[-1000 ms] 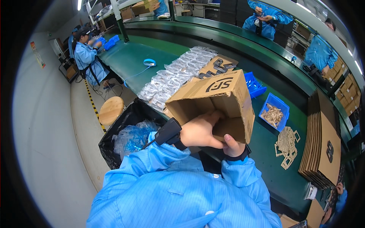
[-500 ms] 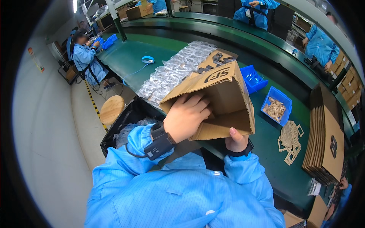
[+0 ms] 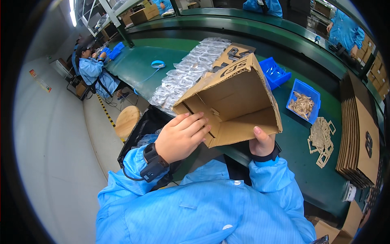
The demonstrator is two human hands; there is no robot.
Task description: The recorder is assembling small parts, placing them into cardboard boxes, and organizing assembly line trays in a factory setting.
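An open cardboard box (image 3: 245, 99) tilts above a green bench (image 3: 313, 179), mouth facing near. The right hand (image 3: 262, 142) clasps its near right edge; the left hand (image 3: 182, 136) lies at its left wall, whether pinching I cannot tell. The step seems to be handling its inside; next likely needs a steady right hold.

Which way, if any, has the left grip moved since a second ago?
Yes: the left grip has moved left, closer to the wooden stool, back from deep inside the cardboard box.
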